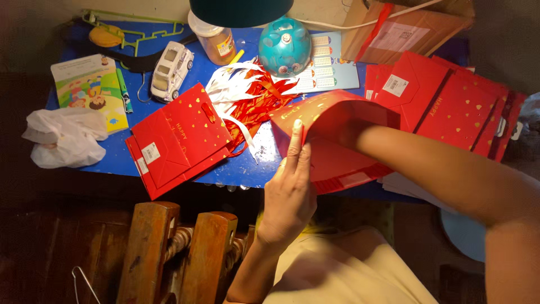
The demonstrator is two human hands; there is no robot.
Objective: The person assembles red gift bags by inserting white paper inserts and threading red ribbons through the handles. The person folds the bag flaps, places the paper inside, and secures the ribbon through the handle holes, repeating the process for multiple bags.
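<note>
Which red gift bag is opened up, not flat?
The red gift bag in the middle, gripped at its rim by the left hand, with the right forearm reaching inside. The flat bag at left and the stack at right lie folded.

Head camera — looking steeply down, close over table (236, 169).

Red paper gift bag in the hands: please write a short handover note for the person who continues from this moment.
Left hand: grips the rim of the open red paper gift bag with gold hearts.
Right hand: hidden inside that bag; grip cannot be seen.
Done: this bag is opened up.
Left: flat red bags at left and stacked at right; red and white ribbons lie loose on the blue table.
</note>
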